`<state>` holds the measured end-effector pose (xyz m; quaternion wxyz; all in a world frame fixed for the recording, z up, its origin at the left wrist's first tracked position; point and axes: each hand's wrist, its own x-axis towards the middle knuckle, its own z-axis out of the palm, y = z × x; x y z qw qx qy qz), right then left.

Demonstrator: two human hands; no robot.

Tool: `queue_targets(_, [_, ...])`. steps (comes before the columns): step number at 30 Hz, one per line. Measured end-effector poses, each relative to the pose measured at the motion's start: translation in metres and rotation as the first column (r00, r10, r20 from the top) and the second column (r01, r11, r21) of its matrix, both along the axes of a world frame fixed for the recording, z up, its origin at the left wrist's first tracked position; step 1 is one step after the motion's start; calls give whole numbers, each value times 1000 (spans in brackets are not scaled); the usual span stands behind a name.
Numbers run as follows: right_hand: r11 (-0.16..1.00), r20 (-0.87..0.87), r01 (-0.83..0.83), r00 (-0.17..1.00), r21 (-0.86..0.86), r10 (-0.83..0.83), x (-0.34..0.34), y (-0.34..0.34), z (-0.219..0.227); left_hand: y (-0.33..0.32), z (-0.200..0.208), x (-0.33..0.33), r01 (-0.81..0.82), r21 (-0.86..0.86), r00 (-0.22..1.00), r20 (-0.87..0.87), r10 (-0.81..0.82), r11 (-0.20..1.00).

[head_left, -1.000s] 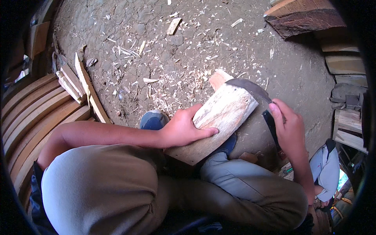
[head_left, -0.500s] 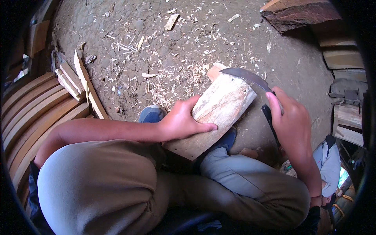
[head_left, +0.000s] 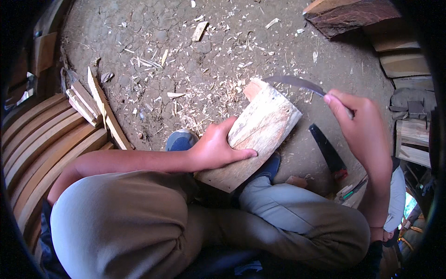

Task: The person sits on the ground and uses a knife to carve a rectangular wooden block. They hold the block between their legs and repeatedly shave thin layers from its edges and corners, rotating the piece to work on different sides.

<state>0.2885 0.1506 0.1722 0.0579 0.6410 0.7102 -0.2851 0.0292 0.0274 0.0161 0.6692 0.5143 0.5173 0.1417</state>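
Observation:
My left hand (head_left: 216, 149) is closed around the left edge of a thick, pale wooden board (head_left: 265, 125), thumb pressed across its face. The board is tilted between my legs, its far end pointing away and to the right. Its far left corner has a fresh, pinkish cut surface (head_left: 252, 88). In my right hand (head_left: 361, 114) is a knife with a long curved blade (head_left: 299, 83). Its handle is mostly hidden by my fingers. The blade reaches left over the far end of the board, its tip by the cut corner; whether it touches the wood I cannot tell.
Wood shavings (head_left: 204, 109) litter the dirt floor. Curved planks (head_left: 55, 132) are stacked at left, with split pieces (head_left: 104, 107) beside them. A long dark tool (head_left: 327, 151) and a green-handled tool (head_left: 354, 189) lie at right. Timber (head_left: 353, 18) stands far right; another person's clothing (head_left: 396, 200) shows nearby.
My right hand has moved to the right and slightly down, drawing the knife blade a little up off the board's end. The dark tool shows more fully. My left hand keeps its grip.

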Motion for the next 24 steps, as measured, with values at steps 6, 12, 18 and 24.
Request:
queue_targets(6, [998, 10, 5, 1000, -60, -5, -3, -6, -7, -4, -4, -2, -9, 63, 1000, 12, 8, 998])
queue_targets(12, [998, 146, -68, 987, 12, 65, -14, -13, -6, -4, -3, -3, -32, 45, 999, 26, 31, 998])
queue_targets(18, [992, 120, -106, 988, 71, 97, -19, -19, -39, -1, -2, 1, -37, 39, 998, 53, 35, 999])
queue_targets(24, [995, 70, -57, 996, -80, 63, -5, 15, -8, -2, 1, 0, -26, 46, 999, 32, 24, 999])
